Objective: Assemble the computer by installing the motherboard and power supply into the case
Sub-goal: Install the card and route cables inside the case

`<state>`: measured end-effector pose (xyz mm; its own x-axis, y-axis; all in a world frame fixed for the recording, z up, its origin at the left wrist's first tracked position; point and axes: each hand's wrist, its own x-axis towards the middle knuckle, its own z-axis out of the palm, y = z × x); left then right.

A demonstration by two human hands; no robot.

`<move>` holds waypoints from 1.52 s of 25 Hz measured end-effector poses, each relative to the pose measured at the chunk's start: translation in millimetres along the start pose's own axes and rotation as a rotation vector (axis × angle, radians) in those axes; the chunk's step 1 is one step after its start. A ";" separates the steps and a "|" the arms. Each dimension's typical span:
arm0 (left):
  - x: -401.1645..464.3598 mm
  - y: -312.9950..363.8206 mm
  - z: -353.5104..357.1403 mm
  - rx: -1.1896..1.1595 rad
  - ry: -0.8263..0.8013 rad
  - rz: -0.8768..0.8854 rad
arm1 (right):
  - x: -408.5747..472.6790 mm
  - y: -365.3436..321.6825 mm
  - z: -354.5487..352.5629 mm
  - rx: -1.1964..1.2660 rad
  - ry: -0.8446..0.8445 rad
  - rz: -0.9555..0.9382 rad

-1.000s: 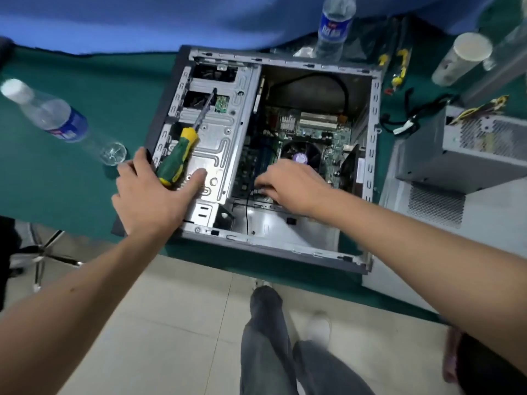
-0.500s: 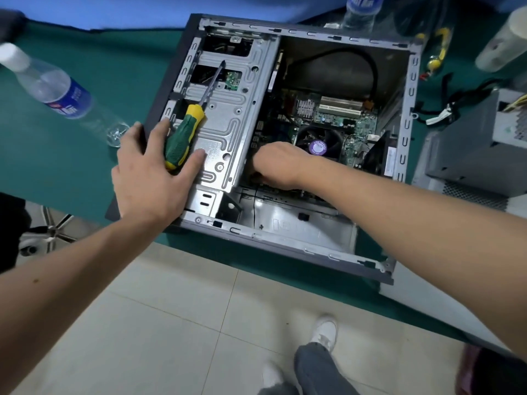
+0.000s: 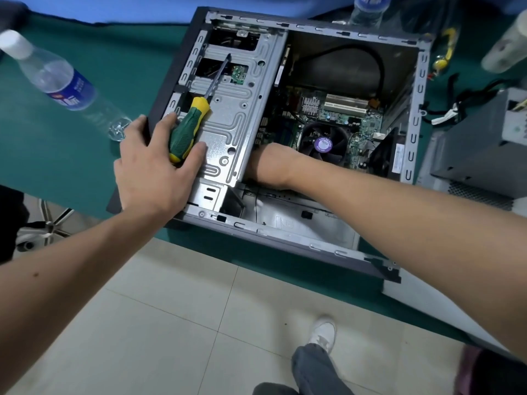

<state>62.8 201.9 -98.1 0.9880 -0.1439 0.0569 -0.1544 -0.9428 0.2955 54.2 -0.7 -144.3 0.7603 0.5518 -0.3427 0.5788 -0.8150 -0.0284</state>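
Note:
The open grey computer case (image 3: 285,240) lies on its side on the green table. The motherboard (image 3: 368,124), with its black fan (image 3: 323,143), sits inside. My left hand (image 3: 154,178) rests on the case's near left corner and holds the green and yellow screwdriver (image 3: 188,129) between thumb and index finger, flat against the metal drive cage (image 3: 242,109). My right hand (image 3: 271,163) reaches into the case at the cage's lower edge, beside the fan. Its fingers are hidden under the cage. The grey power supply (image 3: 484,132) stands outside the case at the right.
A water bottle (image 3: 57,81) lies left of the case and another bottle (image 3: 368,7) stands behind it. A paper cup (image 3: 504,49) and loose black cables (image 3: 456,109) are at the back right. The case's near corner overhangs the table edge. A chair base (image 3: 48,223) is below left.
My right hand has slid left from the motherboard's near edge to under the drive cage, so its fingers are now hidden. My left hand has kept its place on the screwdriver.

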 end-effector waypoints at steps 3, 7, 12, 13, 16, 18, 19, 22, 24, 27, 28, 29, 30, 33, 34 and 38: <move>0.2 0.2 0.2 -0.003 0.001 -0.005 | 5.8 -1.0 -4.6 0.062 -0.042 0.021; -2.4 -1.8 0.8 -0.004 -0.003 -0.014 | 19.4 -6.8 -5.7 -0.095 -0.221 -0.003; -0.5 -0.9 -0.3 -0.016 -0.005 -0.019 | 16.4 -5.2 -11.6 -0.160 -0.264 -0.071; -0.5 -0.3 -0.1 -0.017 -0.006 -0.018 | 15.0 -4.7 -11.8 -0.128 -0.196 -0.055; 0.8 0.5 -0.2 -0.016 -0.006 -0.021 | 11.5 -5.9 -13.1 0.120 -0.017 0.055; 0.9 0.3 -0.9 -0.013 -0.006 -0.024 | 11.2 -11.1 -11.8 0.226 0.016 0.101; 1.2 0.2 -1.1 -0.014 -0.006 -0.024 | 12.2 -13.3 -10.7 0.256 0.020 0.120; 0.3 0.4 -0.2 -0.013 -0.003 -0.019 | 15.3 -12.0 -8.4 0.328 -0.003 0.124; 0.6 0.8 0.4 -0.012 -0.002 -0.021 | 16.2 -7.6 -5.6 0.343 -0.007 0.113; -0.5 0.1 0.1 -0.008 -0.005 -0.025 | 13.2 -12.6 -1.7 0.430 0.135 0.214; -0.5 0.1 -0.1 -0.010 -0.005 -0.025 | 10.6 -15.7 -1.1 0.473 0.199 0.247; 0.0 0.1 -0.1 -0.011 -0.004 -0.025 | 7.9 -18.0 -0.5 0.499 0.252 0.274; -0.2 -0.1 0.0 -0.009 -0.002 -0.023 | 5.0 -19.8 0.2 0.496 0.287 0.291; -0.1 -0.6 0.0 -0.010 0.000 -0.016 | -2.1 -21.4 1.3 0.499 0.285 0.301; 0.1 -1.0 -0.1 -0.012 0.001 -0.018 | -3.9 -21.0 0.6 0.566 0.266 0.305; -0.3 -3.2 0.6 -0.012 0.008 -0.020 | -5.3 -20.5 -1.4 0.618 0.247 0.365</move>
<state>63.0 204.7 -99.6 0.9907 -0.1226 0.0585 -0.1348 -0.9417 0.3084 38.7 13.3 -140.6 0.9578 0.1927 -0.2131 0.0627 -0.8641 -0.4993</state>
